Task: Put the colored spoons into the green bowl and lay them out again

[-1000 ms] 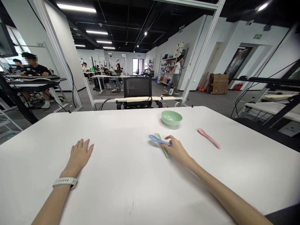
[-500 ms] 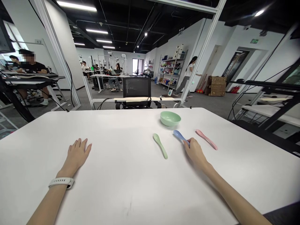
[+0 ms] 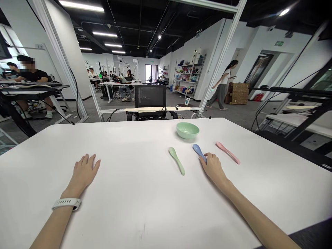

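My right hand (image 3: pixel 213 168) is closed around the handle of a blue spoon (image 3: pixel 198 150), whose bowl end points away from me on the table. To its left lies a light green spoon (image 3: pixel 177 161), and to its right a pink spoon (image 3: pixel 228 152); neither is touched. Just beyond the blue spoon stands a green bowl (image 3: pixel 187 131), upright, and no contents show in it. Far to the left, my left hand (image 3: pixel 84 172) rests flat on the tabletop with fingers spread, holding nothing.
The white table (image 3: pixel 124 207) has a metal frame and a black office chair (image 3: pixel 150 97) at its far edge. A person (image 3: pixel 223 84) walks in the background at right, near a wooden crate (image 3: pixel 239 93). Another person (image 3: pixel 32 74) sits at a desk on the left.
The blue spoon has turned slightly, its bowl end shifting a little right, with my right hand still on it. My left hand stays put. The background person has walked further right.
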Action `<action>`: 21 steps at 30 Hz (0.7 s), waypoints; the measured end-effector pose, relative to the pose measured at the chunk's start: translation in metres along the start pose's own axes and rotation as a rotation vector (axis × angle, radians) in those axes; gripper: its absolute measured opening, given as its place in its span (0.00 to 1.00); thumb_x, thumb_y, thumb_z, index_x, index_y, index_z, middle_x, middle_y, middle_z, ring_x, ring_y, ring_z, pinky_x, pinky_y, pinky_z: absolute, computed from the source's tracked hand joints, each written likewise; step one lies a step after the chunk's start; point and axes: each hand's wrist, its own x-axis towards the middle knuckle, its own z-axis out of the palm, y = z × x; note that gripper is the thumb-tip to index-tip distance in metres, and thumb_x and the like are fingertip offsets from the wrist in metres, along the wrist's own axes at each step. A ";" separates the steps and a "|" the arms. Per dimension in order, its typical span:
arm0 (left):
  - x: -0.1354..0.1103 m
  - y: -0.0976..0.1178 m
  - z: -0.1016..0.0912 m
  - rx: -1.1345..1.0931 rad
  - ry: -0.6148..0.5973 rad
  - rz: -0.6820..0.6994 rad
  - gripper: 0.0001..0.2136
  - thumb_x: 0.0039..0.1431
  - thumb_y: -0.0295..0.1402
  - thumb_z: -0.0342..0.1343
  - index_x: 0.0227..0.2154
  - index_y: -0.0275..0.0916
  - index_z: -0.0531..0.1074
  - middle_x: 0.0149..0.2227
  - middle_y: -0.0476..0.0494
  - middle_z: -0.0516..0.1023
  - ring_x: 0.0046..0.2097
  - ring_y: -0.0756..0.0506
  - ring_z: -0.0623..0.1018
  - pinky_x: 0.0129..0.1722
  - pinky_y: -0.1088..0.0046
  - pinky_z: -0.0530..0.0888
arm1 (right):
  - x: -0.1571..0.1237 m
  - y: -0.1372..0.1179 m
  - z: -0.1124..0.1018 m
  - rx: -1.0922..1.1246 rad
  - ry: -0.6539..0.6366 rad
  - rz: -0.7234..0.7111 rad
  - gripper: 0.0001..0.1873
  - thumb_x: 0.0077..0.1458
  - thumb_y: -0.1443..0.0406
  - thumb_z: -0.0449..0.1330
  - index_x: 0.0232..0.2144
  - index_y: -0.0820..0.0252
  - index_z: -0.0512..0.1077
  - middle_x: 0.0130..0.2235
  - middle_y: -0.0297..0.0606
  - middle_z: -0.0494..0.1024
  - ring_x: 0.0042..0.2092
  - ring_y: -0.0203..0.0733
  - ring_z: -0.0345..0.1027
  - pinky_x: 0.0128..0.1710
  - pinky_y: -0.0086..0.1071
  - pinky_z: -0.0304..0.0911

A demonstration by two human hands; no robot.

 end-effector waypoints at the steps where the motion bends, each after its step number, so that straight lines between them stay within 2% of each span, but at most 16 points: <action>1: 0.000 0.000 0.000 -0.001 -0.002 0.000 0.39 0.75 0.48 0.35 0.74 0.29 0.73 0.78 0.20 0.72 0.80 0.25 0.70 0.79 0.42 0.65 | 0.000 0.001 0.000 0.016 0.001 -0.002 0.21 0.79 0.59 0.52 0.57 0.69 0.78 0.54 0.65 0.83 0.55 0.63 0.78 0.56 0.48 0.70; 5: 0.001 -0.001 0.000 -0.006 -0.014 0.002 0.41 0.75 0.49 0.32 0.75 0.26 0.72 0.79 0.18 0.71 0.80 0.24 0.68 0.79 0.41 0.65 | 0.000 0.002 0.002 0.056 0.016 -0.020 0.22 0.78 0.62 0.51 0.59 0.72 0.79 0.54 0.66 0.83 0.55 0.63 0.78 0.57 0.48 0.70; 11: 0.001 -0.003 0.002 -0.003 -0.011 0.004 0.41 0.75 0.50 0.32 0.75 0.28 0.73 0.78 0.20 0.72 0.80 0.25 0.69 0.79 0.42 0.65 | 0.001 0.004 0.006 0.085 0.085 -0.029 0.21 0.75 0.65 0.51 0.55 0.68 0.82 0.51 0.62 0.84 0.53 0.62 0.78 0.58 0.47 0.71; 21: 0.000 -0.001 0.000 -0.009 -0.002 -0.007 0.39 0.75 0.49 0.35 0.75 0.31 0.73 0.78 0.22 0.73 0.80 0.27 0.69 0.80 0.44 0.65 | 0.003 0.004 0.003 0.124 0.067 -0.029 0.23 0.75 0.64 0.51 0.55 0.70 0.83 0.51 0.63 0.84 0.54 0.62 0.78 0.59 0.48 0.71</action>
